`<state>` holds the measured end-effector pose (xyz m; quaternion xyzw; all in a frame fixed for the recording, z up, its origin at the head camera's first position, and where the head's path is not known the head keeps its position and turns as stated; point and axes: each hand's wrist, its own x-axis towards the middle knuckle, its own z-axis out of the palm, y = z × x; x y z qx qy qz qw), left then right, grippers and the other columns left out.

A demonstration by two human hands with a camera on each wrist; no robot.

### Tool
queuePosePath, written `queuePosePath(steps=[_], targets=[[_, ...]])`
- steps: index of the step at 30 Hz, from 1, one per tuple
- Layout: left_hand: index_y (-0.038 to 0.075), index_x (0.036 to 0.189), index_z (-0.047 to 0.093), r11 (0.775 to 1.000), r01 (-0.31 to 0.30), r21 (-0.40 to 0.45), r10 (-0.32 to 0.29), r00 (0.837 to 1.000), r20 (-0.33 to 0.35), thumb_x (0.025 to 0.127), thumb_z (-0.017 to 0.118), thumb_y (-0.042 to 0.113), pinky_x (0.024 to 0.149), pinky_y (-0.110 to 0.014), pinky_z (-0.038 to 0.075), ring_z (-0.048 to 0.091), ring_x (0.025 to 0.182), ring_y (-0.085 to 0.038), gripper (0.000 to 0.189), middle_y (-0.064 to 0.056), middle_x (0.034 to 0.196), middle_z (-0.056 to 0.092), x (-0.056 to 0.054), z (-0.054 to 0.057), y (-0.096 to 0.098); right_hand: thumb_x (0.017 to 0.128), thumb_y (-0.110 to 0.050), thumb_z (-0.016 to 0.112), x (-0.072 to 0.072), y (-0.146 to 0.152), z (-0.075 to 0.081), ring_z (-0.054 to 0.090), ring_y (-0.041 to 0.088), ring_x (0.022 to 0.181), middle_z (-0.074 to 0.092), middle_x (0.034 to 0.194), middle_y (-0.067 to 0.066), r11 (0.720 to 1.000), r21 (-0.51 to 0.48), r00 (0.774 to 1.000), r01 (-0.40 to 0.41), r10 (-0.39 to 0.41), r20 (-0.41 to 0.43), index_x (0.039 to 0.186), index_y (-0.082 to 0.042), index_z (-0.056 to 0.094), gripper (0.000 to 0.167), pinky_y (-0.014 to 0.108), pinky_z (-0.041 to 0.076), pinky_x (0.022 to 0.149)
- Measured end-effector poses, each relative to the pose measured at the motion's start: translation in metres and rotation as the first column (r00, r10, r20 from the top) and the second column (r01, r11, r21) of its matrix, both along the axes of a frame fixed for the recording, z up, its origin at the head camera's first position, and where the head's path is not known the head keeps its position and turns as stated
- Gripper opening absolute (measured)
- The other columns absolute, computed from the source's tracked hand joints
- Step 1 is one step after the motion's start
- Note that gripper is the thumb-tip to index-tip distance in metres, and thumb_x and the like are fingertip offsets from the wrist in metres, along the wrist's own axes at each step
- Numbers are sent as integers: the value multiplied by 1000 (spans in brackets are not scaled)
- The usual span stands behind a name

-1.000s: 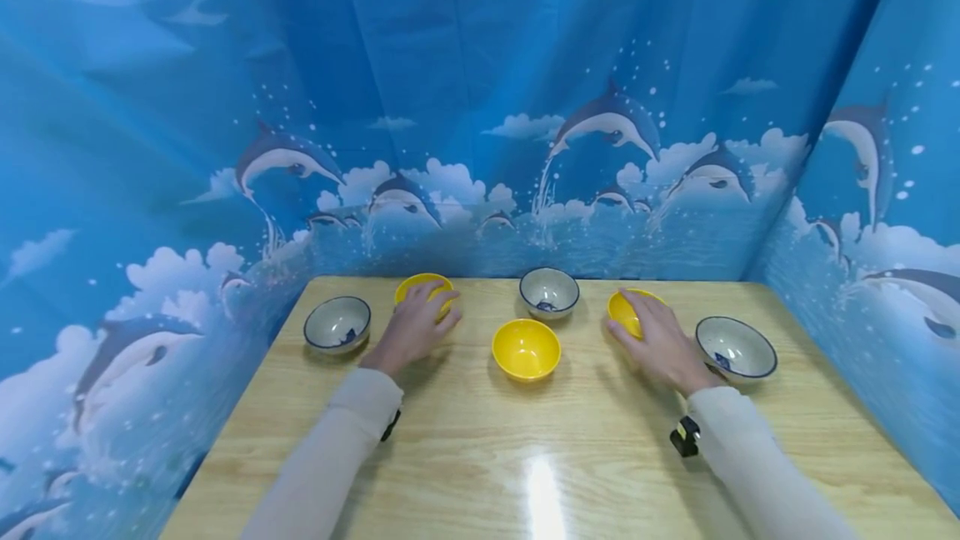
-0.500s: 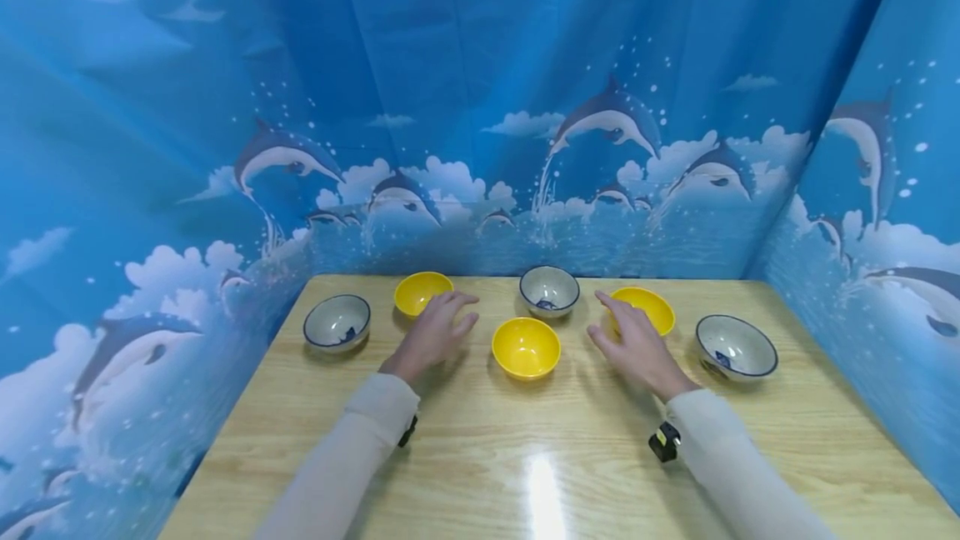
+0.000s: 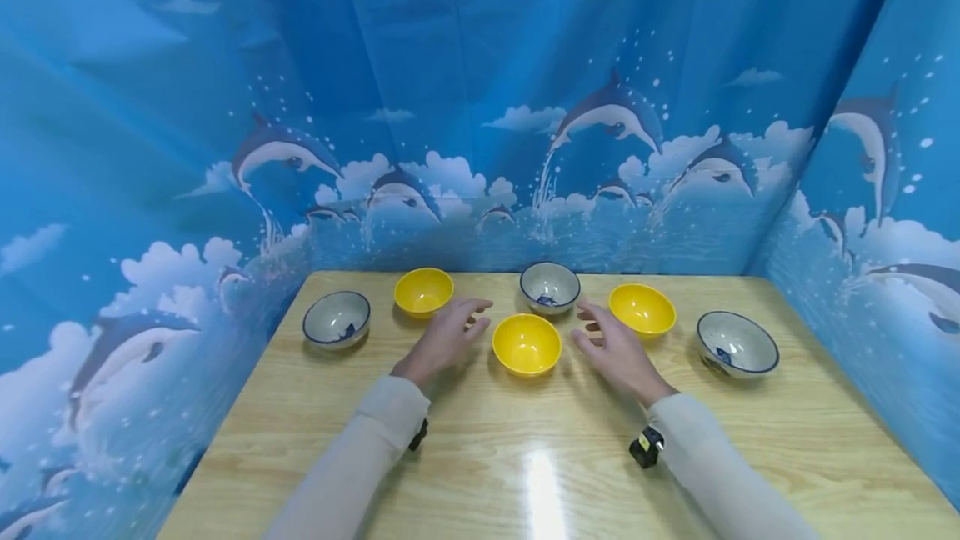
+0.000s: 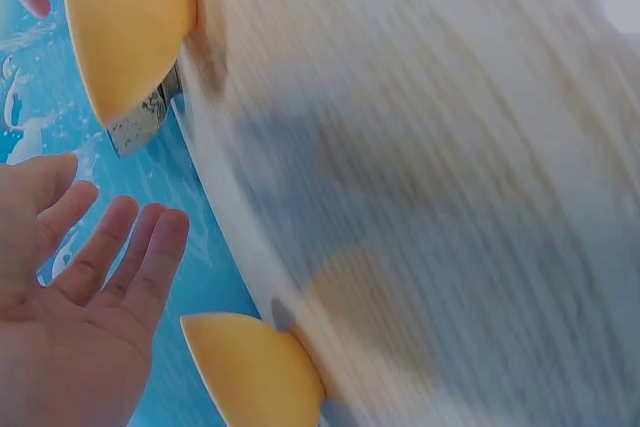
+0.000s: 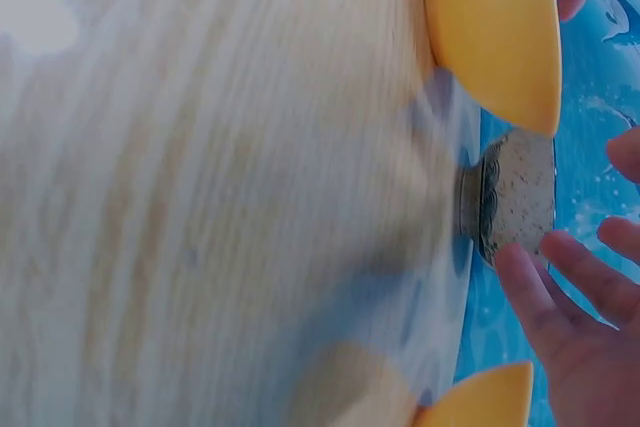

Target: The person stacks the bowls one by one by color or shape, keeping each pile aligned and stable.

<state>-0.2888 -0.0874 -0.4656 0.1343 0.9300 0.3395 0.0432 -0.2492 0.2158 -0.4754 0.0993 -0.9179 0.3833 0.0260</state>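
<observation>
The middle yellow bowl point(image 3: 527, 346) stands on the table between my two hands, nearest to me of the three yellow ones. To its left, my left hand point(image 3: 444, 338) hovers with relaxed fingers, apart from it and holding nothing. My right hand point(image 3: 617, 350) is on its other side, fingers loosely spread and nothing in them. Behind the left hand sits a second yellow bowl point(image 3: 424, 293), and behind the right hand a third yellow bowl point(image 3: 642, 310). A grey bowl with a blue rim point(image 3: 550, 288) stands at the back centre. In the right wrist view, fingertips overlap this grey bowl point(image 5: 518, 197).
Two more grey blue-rimmed bowls flank the row: a left grey bowl point(image 3: 337, 320) and a right grey bowl point(image 3: 738, 345). A blue dolphin-print curtain point(image 3: 480, 107) hangs along the back and sides of the wooden table point(image 3: 480, 457).
Both hands have drawn away from the left and right yellow bowls and moved inward, toward the middle yellow bowl. The bowls stay in their places.
</observation>
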Motion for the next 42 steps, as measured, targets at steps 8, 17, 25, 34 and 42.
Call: queuePosePath(steps=[8, 17, 25, 34, 42], targets=[[21, 156, 59, 999, -5, 39, 3, 999, 54, 115, 59, 29, 113, -47, 58, 64, 128, -26, 42, -6, 153, 63, 0, -7, 7, 113, -25, 61, 1, -10, -4, 65, 42, 133, 62, 149, 22, 997, -71, 998, -9, 13, 57, 164, -6, 44, 57, 57, 58, 111], [20, 151, 64, 994, -17, 109, 3, 992, 128, 115, 59, 26, 106, -42, 61, 66, 118, -22, 37, -5, 142, 70, 2, -11, 10, 113, -24, 61, 3, -24, -4, 69, 35, 127, 58, 154, 20, 976, -217, 979, 23, 22, 203, 165, -13, 45, 55, 37, 67, 94], [18, 147, 66, 973, -64, 222, 15, 977, 214, 116, 56, 20, 98, -36, 65, 67, 109, -20, 33, -8, 137, 69, 7, -13, 14, 113, -16, 59, 4, -31, -7, 69, 35, 128, 54, 156, 21, 940, -332, 954, 81, 23, 298, 165, -13, 45, 54, 38, 67, 95], [15, 145, 67, 909, -163, 384, 30, 944, 329, 114, 58, 13, 93, -35, 67, 71, 110, -23, 32, -13, 138, 67, 8, -14, 17, 113, -10, 56, 7, -32, -8, 65, 41, 134, 49, 161, 25, 901, -427, 944, 75, 74, 322, 165, -8, 45, 52, 44, 66, 99], [18, 145, 68, 864, -263, 429, 72, 909, 411, 113, 59, 12, 86, -31, 68, 71, 109, -24, 33, -13, 141, 65, 13, -12, 22, 114, -13, 56, 7, -30, -10, 68, 35, 130, 47, 164, 21, 896, -432, 934, 100, 65, 351, 165, -10, 46, 52, 43, 66, 100]])
